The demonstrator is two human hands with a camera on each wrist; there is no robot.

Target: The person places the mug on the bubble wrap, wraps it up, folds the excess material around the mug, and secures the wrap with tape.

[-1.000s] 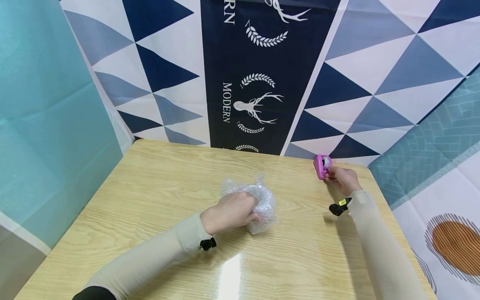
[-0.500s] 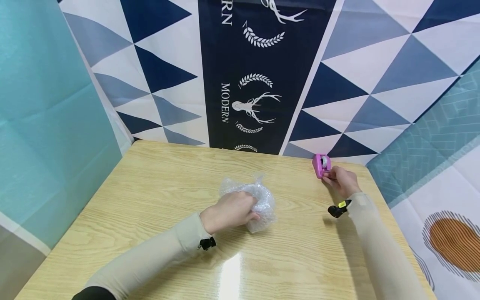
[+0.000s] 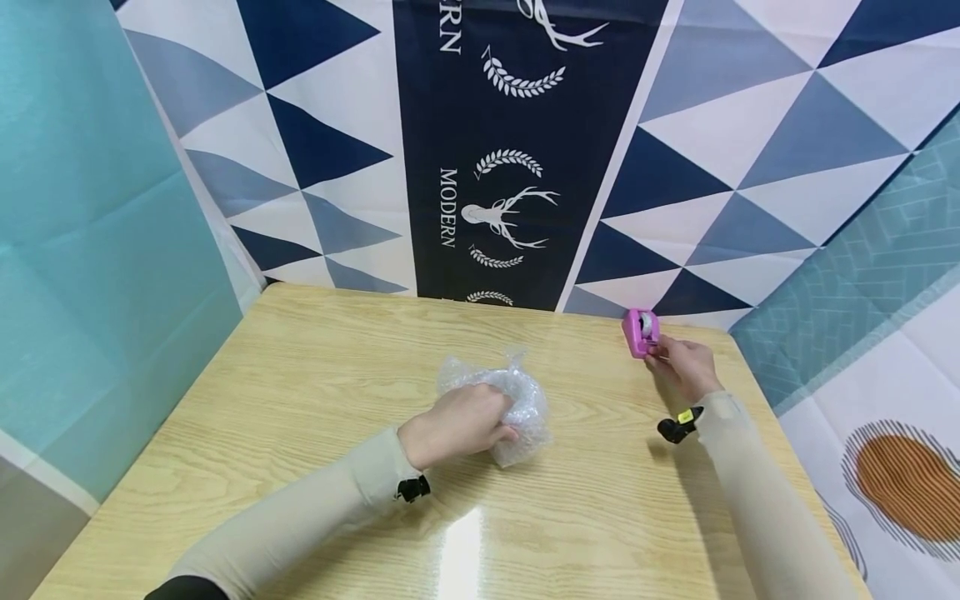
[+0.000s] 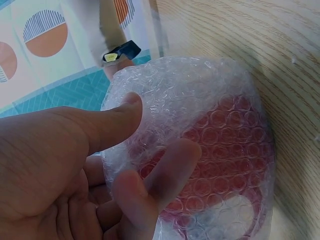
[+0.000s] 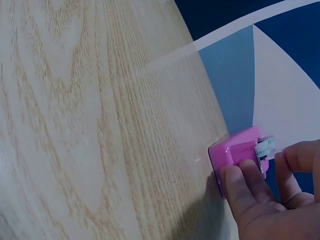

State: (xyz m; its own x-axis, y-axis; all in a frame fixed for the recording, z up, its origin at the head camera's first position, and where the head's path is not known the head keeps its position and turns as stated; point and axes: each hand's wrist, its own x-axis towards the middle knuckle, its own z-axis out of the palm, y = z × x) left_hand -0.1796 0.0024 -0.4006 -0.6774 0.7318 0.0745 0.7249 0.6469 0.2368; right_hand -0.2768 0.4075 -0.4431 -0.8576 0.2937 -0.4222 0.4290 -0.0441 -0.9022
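With my left hand point(image 3: 456, 425), fingers bent, I hold the bubble-wrapped package point(image 3: 529, 410) on the surface point(image 3: 337, 354); wrapping appears complete, sealing apparently remains; the curled fingers of my right hand point(image 3: 686, 367) grip the pink tape dispenser point(image 3: 634, 335) near the far edge

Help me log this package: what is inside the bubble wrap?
Through the bubble wrap, a reddish item with a pale patch shows. The left hand covers part and the wrap blurs it, so its identity is unclear.
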